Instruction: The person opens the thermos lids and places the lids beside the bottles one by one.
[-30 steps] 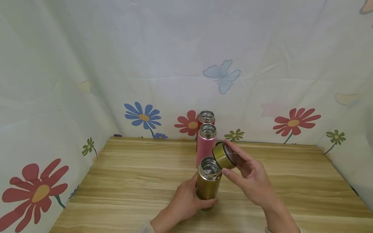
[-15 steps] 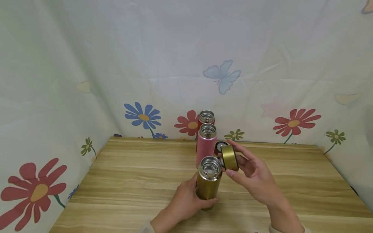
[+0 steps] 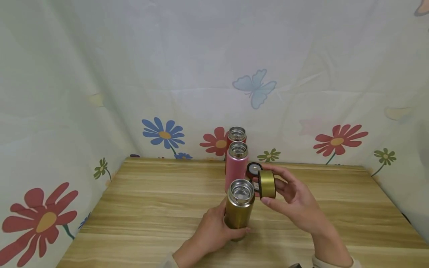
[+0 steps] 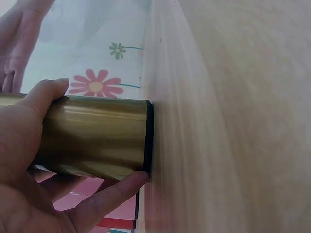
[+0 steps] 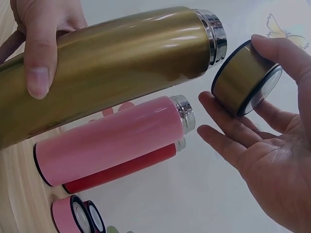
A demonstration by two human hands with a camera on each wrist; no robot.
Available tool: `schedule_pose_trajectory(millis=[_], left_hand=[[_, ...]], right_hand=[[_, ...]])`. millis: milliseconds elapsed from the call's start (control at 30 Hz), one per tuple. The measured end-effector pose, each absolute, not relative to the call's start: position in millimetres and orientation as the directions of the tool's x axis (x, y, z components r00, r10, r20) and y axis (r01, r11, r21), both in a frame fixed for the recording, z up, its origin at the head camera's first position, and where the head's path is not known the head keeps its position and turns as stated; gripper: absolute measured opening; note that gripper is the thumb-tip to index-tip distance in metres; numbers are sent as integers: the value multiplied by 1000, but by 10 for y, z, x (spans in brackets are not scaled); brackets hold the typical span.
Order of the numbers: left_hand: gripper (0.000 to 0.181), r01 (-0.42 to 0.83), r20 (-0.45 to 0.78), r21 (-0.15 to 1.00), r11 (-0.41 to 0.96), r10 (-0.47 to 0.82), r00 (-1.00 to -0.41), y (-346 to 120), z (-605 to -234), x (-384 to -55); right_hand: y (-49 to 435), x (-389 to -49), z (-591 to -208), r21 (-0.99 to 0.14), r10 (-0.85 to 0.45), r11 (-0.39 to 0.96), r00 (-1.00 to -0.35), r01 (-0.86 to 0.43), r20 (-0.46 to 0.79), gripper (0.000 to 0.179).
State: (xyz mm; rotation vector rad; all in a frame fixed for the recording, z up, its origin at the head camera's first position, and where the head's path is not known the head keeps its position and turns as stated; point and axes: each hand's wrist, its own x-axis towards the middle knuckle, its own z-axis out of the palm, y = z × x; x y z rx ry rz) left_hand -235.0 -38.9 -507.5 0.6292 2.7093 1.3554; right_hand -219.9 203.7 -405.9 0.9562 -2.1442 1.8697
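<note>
An uncapped gold thermos bottle (image 3: 238,216) stands upright on the wooden table, its steel mouth facing up. The left hand (image 3: 212,230) grips its lower body; in the left wrist view the thumb and fingers wrap round it, with one fingertip by the black base. To the right of the mouth, the right hand (image 3: 298,206) holds the gold lid (image 3: 267,184) on its side between thumb and fingers. A gap shows between lid and bottle neck in the right wrist view. Directly behind stands a pink thermos bottle (image 3: 236,167), with a red one (image 5: 121,168) beyond it, both uncapped.
A pink lid (image 5: 63,216) and a red lid (image 3: 254,169) sit on the table right of the pink bottle, partly hidden by the gold lid in the head view. A flower-printed curtain (image 3: 187,93) hangs along the back edge of the table (image 3: 151,204).
The right hand has drawn the gold lid rightward from the bottle's mouth and turned it from tilted to standing on its side. The left hand and gold bottle have stayed in place.
</note>
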Motion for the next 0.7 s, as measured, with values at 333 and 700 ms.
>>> schedule_pose_trajectory(millis=[333, 700], left_hand=[[76, 354, 158, 767, 535, 377, -912, -391, -5094, -2353], [78, 347, 147, 765, 543, 377, -914, -389, -5091, -2351]], right_hand=[[2119, -2216, -4085, -800, -360, 190, -799, -569, 482, 68], [2222, -2219, -4092, -809, -384, 262, -826, -527, 414, 67]])
